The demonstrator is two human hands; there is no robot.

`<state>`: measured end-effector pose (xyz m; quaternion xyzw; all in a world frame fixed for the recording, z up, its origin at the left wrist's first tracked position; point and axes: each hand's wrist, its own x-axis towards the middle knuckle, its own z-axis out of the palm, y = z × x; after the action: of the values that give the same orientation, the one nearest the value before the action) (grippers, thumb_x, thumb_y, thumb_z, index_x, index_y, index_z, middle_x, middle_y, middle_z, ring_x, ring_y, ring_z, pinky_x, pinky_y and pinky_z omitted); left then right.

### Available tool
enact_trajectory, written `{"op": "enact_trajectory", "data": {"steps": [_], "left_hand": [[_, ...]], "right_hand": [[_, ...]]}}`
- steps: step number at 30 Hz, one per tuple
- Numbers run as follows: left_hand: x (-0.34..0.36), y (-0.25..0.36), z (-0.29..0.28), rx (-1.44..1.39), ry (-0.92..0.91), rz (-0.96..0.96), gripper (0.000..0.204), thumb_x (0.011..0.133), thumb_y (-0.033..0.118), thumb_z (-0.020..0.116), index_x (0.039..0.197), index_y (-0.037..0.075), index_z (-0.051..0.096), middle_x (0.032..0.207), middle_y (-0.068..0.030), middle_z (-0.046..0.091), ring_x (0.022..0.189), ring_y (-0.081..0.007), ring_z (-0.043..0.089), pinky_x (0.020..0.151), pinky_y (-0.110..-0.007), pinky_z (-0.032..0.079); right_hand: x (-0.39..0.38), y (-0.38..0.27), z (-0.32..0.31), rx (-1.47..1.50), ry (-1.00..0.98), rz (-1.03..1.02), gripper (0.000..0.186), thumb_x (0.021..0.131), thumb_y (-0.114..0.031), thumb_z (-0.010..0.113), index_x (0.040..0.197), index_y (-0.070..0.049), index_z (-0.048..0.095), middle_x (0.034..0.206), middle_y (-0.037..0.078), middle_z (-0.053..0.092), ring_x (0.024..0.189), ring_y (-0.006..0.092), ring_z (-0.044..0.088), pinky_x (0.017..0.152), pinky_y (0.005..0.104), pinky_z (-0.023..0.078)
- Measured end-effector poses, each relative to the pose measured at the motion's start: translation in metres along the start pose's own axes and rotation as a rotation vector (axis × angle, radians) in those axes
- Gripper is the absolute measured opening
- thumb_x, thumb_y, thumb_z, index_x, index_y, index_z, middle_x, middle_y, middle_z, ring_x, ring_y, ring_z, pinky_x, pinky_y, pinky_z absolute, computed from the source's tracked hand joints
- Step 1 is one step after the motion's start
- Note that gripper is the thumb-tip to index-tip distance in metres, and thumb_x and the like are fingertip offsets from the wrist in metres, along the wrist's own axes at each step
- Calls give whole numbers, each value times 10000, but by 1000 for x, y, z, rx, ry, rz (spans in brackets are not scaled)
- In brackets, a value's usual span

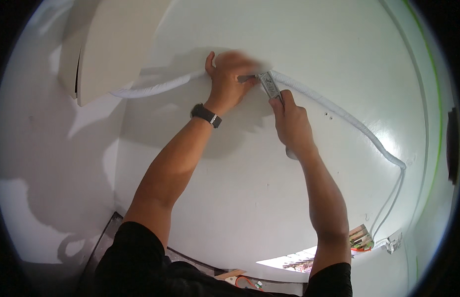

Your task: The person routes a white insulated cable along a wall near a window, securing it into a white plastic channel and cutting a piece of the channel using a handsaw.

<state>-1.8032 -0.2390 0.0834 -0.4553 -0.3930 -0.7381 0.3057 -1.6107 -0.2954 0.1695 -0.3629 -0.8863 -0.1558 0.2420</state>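
A white wrapped tube (336,110) runs along the wall, passing behind my left hand (227,81). That hand is raised at the tube by the head of a grey metal hand tool (270,86). Its fingers are smeared by motion, so its grip is unclear; the thumb lies just beside the tool head. A black watch (206,115) is on my left wrist. My right hand (293,123) is closed around the tool's handle, whose grey lower end shows below the fist. The tool stands tilted, its head up against the tube; its exact kind is not clear.
A white box-shaped unit (118,39) hangs at the upper left, with the tube coming from beneath it. At the right the tube leads down into two thin white lines (392,198). Small dark fixings (329,116) sit in the wall. Various items lie low down.
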Motion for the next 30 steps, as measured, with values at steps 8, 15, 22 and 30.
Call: {"op": "enact_trajectory", "data": {"steps": [8,15,22,30], "left_hand": [[-1,0,3,6,-7,-14,340,748,284,900,1068,233,796,1114,111,691,1286,-194,489,1209,-584,99],[2,3,-2,45,-15,-18,324,745,306,904,1043,229,802,1123,117,684,1283,-179,484,1204,-573,114],[2,1,1,43,-30,-30,372,735,336,906,1062,199,794,1210,68,616,1296,-199,485,1219,-560,88],[0,8,-3,-11,0,-22,362,752,339,901,1087,255,794,1158,67,631,1248,-180,512,1213,-556,103]], "right_hand": [[5,3,-1,-5,-8,-50,271,1097,-320,515,1068,-51,490,694,220,640,612,467,634,531,534,445],[-5,-1,-5,44,28,-5,276,1095,-343,517,1090,-67,506,701,224,657,609,467,632,532,534,457],[13,-1,-12,77,-107,48,320,1106,-341,500,1029,-32,528,634,201,608,578,419,635,505,500,440],[-10,2,-11,229,74,-46,288,1099,-300,512,1111,-13,496,637,201,613,548,396,626,511,495,450]]}}
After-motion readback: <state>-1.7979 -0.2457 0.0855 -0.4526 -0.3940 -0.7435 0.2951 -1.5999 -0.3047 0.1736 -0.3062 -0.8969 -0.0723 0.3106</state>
